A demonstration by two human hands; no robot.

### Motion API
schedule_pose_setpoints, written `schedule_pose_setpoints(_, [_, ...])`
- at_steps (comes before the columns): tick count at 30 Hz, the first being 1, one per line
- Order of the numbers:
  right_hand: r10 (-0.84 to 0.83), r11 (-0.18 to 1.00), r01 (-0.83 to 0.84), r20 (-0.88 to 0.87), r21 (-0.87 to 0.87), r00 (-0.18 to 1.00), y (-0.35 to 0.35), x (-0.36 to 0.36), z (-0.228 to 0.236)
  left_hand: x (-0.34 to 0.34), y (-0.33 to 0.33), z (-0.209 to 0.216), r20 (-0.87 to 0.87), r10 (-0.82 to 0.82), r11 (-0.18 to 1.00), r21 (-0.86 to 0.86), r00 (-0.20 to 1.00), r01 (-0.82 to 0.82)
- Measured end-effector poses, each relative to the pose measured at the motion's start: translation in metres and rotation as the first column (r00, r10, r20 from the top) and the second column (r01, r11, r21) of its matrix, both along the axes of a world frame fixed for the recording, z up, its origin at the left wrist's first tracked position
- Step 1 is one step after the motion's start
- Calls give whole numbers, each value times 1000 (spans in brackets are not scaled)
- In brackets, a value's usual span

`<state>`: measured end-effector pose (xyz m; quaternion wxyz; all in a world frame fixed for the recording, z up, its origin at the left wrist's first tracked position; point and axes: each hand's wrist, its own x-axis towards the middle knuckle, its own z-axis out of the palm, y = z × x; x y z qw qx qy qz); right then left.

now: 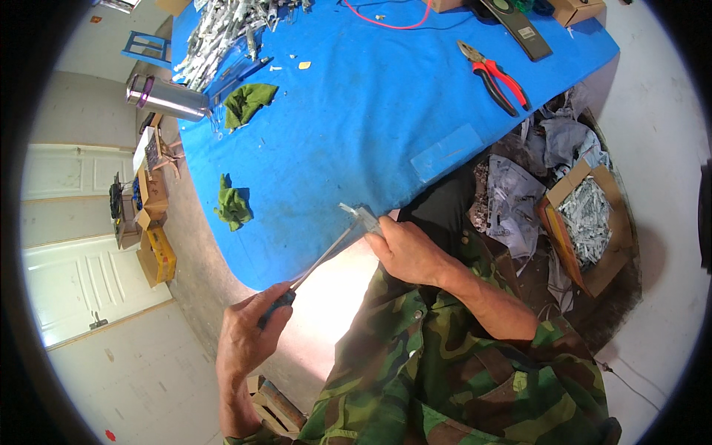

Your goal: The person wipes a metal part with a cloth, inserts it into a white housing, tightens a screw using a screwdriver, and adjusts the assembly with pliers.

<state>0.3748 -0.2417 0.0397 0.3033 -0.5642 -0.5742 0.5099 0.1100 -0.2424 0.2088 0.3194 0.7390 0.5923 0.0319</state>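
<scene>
Camouflage jacket (445,371) (green, brown and black), round buttons (417,314), dark trousers (443,206).

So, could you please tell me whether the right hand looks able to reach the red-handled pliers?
Probably yes, once the right hand puts down the small grey piece it holds: nothing seems to stand on the blue cloth between hand and pliers.

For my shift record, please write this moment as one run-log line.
left hand: grips screwdriver-like tool | right hand: holds small grey part by tool's shaft end | on blue cloth: pliers, two green rags
</scene>
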Motion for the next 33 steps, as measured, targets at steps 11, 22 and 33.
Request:
schedule_pose_setpoints(11, [-31, 995, 35, -37, 92, 999, -2, -1, -11, -35, 12, -25, 161, 168, 944, -312, 973, -112])
schedule_pose_setpoints(22, [-24, 998, 27, -60, 53, 998, -1, 2, -12, -5, -3, -2, -41, -85, 988, 129, 996, 89])
schedule_pose_setpoints(33, [-10, 997, 14, -56, 79, 998, 0, 4, -11, -3, 1, -2, 12, -31, 999, 25, 999, 31])
